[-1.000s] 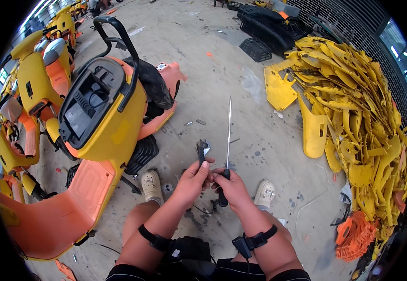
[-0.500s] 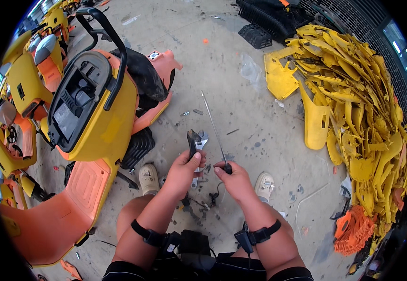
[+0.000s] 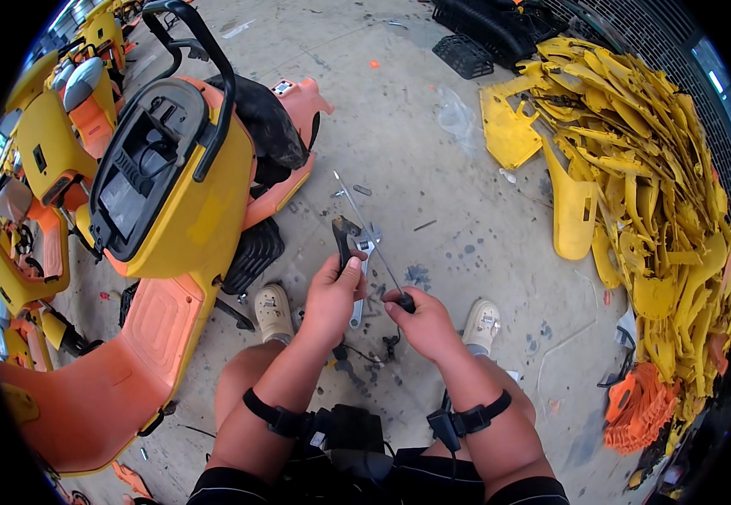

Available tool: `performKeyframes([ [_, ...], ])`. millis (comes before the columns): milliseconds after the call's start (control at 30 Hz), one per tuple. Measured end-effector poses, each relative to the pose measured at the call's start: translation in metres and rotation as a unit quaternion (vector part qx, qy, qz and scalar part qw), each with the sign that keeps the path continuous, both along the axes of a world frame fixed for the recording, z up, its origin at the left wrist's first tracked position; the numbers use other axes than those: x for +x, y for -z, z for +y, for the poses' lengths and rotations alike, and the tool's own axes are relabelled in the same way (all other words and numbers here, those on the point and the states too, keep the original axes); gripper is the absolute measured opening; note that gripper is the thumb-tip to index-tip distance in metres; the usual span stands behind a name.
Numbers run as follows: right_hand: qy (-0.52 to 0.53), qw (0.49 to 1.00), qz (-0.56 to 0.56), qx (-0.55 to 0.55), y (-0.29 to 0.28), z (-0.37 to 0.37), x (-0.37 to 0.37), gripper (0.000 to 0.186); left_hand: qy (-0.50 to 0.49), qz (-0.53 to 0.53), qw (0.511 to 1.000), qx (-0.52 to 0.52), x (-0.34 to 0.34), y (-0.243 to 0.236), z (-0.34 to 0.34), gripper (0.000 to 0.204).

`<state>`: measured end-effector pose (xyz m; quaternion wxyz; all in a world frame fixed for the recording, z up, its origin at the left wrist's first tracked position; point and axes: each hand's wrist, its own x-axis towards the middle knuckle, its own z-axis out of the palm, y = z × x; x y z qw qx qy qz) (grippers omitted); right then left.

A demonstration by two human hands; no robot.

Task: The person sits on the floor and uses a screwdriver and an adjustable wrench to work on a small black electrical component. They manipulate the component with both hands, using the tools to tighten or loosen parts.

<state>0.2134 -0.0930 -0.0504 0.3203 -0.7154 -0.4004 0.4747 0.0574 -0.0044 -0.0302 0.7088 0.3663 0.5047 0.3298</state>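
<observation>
My left hand (image 3: 338,295) is closed around a dark-handled tool (image 3: 342,234), too unclear to name exactly, and a silver adjustable wrench (image 3: 364,246), held upright at centre with their heads above my thumb. My right hand (image 3: 420,321) grips a long screwdriver (image 3: 365,229) by its black handle; the shaft slants up and left, passing over the wrench's head in this view. At my left stands a yellow and orange scooter (image 3: 189,219) with an open black top compartment and a black bar handle. Both forearms wear black straps.
More yellow scooters (image 3: 45,168) line the left edge. A tall heap of yellow panels (image 3: 635,194) fills the right, with orange pieces (image 3: 639,408) at its foot. Black crates (image 3: 462,55) sit at the back. The floor (image 3: 492,219) holds scattered small parts and plastic film (image 3: 454,118).
The screwdriver has swung from nearly vertical to slanting leftward. My left hand has moved up and left, and more of the wrench now shows beside it. The scene has shifted slightly upward.
</observation>
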Motion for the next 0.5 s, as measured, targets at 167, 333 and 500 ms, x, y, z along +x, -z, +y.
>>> performKeyframes([
  [167, -0.008, 1.000, -0.018, 0.014, 0.003, -0.005, 0.003, 0.026, 0.013, 0.008, 1.000, 0.008, 0.004, -0.001, -0.002, 0.023],
  [333, -0.006, 1.000, -0.010, -0.014, 0.007, -0.007, 0.000, 0.025, 0.078, -0.001, 0.997, 0.015, 0.003, 0.012, -0.007, 0.025],
  [500, 0.003, 1.000, -0.003, -0.009, 0.010, -0.010, -0.004, 0.024, 0.096, 0.037, 0.994, 0.035, 0.007, 0.012, -0.013, 0.024],
])
